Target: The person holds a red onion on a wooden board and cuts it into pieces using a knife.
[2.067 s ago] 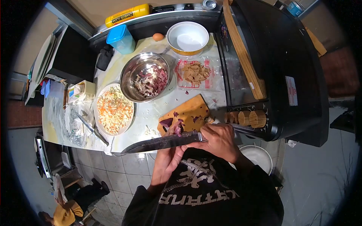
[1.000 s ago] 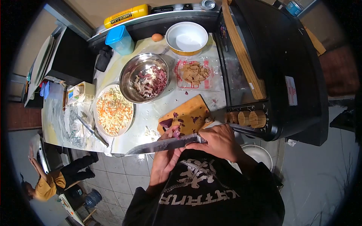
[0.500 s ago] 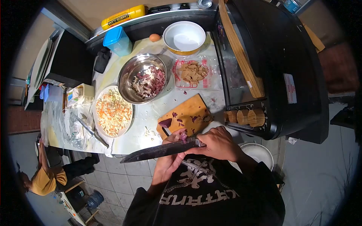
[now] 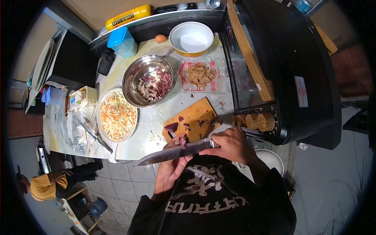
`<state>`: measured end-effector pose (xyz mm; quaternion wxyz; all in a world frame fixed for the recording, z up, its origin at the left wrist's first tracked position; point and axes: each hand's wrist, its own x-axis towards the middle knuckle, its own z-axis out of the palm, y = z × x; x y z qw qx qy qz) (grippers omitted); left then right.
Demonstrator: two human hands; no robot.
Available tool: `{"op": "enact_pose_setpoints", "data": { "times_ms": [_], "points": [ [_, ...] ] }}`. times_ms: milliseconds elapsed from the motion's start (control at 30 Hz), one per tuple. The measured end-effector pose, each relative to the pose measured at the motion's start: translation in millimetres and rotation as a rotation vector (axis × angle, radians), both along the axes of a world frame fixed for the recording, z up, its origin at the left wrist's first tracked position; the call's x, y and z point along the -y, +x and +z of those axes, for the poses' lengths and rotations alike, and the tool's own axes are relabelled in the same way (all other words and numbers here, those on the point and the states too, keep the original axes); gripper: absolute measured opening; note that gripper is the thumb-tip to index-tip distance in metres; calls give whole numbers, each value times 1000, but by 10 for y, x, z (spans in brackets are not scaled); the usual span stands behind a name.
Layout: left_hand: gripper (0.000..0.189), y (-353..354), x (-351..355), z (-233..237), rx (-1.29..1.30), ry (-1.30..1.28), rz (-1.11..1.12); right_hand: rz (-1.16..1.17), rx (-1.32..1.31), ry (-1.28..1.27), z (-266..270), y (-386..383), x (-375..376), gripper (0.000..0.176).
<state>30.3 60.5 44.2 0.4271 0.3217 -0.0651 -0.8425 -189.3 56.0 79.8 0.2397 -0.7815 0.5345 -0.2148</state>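
My right hand (image 4: pixel 232 145) is wrapped round the handle of a large dark knife (image 4: pixel 172 153), whose blade points left across my left hand (image 4: pixel 172 160). The fingers of my left hand hold a small piece of purplish meat (image 4: pixel 183 141) against the blade. Just beyond them lies a wooden cutting board (image 4: pixel 197 113) with a dark red chunk (image 4: pixel 171 127) and small scraps. A steel bowl (image 4: pixel 131 84) of chopped meat and white bits stands behind to the left. Beside it is a plate of shredded vegetables (image 4: pixel 117 116).
Brown pieces (image 4: pixel 201 75) lie on a plastic bag, with a white bowl (image 4: pixel 191 38) and an egg (image 4: pixel 160 38) behind. A second knife (image 4: pixel 95 137) rests at the left edge. A black oven (image 4: pixel 290 70) stands right. Another person (image 4: pixel 45 187) is far left.
The knife and my right hand have shifted slightly right across my left hand. The other person's arm, stretched forward before, is now lowered near the body.
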Motion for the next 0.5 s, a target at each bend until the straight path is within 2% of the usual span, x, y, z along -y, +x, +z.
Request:
{"op": "enact_pose_setpoints", "data": {
  "times_ms": [267, 500],
  "points": [
    [53, 22, 39, 41, -14, -58, 22, -43, -20, -111, -71, 75, -18, 53],
    [52, 10, 47, 3, 13, -101, 9, -104, -75, -163, -72, 86, -68, 54]
  ]
}}
